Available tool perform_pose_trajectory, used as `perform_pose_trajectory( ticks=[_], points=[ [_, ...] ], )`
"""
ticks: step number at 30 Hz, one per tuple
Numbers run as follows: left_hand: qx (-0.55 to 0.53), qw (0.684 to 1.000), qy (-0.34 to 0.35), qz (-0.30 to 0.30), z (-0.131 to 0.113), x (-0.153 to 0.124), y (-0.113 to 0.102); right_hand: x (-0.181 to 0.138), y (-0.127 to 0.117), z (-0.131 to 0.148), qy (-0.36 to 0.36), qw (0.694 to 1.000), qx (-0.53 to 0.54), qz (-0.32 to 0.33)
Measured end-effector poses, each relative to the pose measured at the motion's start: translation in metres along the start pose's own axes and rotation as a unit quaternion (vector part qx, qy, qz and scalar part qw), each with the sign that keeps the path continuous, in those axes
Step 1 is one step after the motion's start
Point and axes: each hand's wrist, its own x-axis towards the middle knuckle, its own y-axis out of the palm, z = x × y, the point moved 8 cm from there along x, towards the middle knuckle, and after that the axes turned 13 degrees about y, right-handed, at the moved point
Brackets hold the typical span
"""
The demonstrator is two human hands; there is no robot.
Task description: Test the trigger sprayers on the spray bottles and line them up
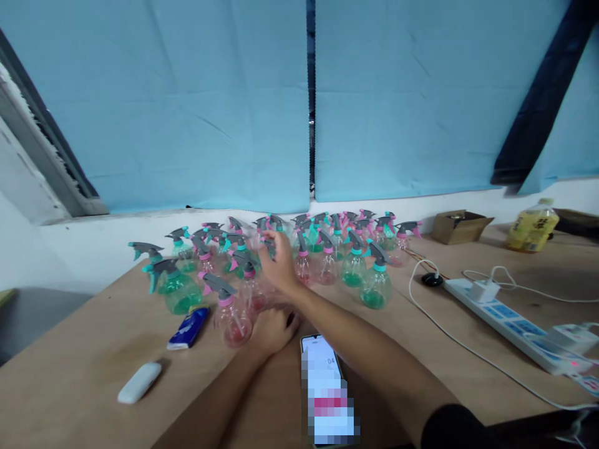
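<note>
Many bottles (pixel 374 287), wooden table (pixel 93 349), blue blinds (pixel 187 93)

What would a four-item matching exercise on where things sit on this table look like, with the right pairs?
1. phone
2. power strip
3. cardboard box
4. right hand

A. back right, flaps open
B. among the spray bottles
C. near edge, screen lit
D. right side, white charger plugged in

Pairs: 1-C, 2-D, 3-A, 4-B.
</note>
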Motion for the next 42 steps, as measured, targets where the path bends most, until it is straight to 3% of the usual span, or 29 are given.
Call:
perform_pose_trajectory(
  ticks=[2, 7, 13, 19, 22, 26, 29, 32, 35, 38, 42],
  points=[
    [0.007, 1.0, -0.005, 0.008, 0.0, 0.0, 0.001, 0.008, -0.009, -0.001, -0.003, 1.0, -0.015, -0.019],
    [0.012, 1.0, 0.001, -0.002, -0.003, 0.002, -0.002, 0.016, -0.004, -0.044, 0.087, 0.992, -0.075, 0.059],
    [0.037, 0.999, -0.001, 0.007, -0.001, 0.003, -0.002, 0.001, -0.012, -0.056, 0.043, 0.995, -0.063, 0.067],
    [0.033, 0.999, 0.023, -0.003, -0.007, -0.001, -0.003, -0.007, -0.022, -0.062, 0.053, 0.992, -0.011, 0.113],
    [0.033, 0.995, 0.075, -0.053, -0.015, -0.004, -0.009, -0.01, -0.025, -0.071, 0.087, 0.985, 0.038, 0.146],
    [0.022, 0.976, 0.14, -0.166, -0.022, -0.01, -0.026, -0.012, -0.032, -0.073, 0.127, 0.969, 0.131, 0.169],
    [-0.004, 0.965, 0.165, -0.205, -0.024, -0.012, -0.032, -0.016, -0.033, -0.068, 0.146, 0.955, 0.16, 0.205],
    [-0.037, 0.958, 0.209, -0.192, -0.032, -0.012, -0.032, -0.022, -0.028, -0.062, 0.142, 0.937, 0.17, 0.269],
    [-0.064, 0.96, 0.221, -0.161, -0.036, -0.01, -0.03, -0.022, -0.029, -0.06, 0.113, 0.937, 0.168, 0.285],
    [-0.077, 0.97, 0.196, -0.119, -0.033, -0.006, -0.024, -0.02, -0.034, -0.066, 0.132, 0.94, 0.149, 0.277],
    [-0.07, 0.983, 0.142, -0.09, -0.022, -0.004, -0.017, -0.024, -0.038, -0.073, 0.188, 0.914, 0.157, 0.322]
  ],
)
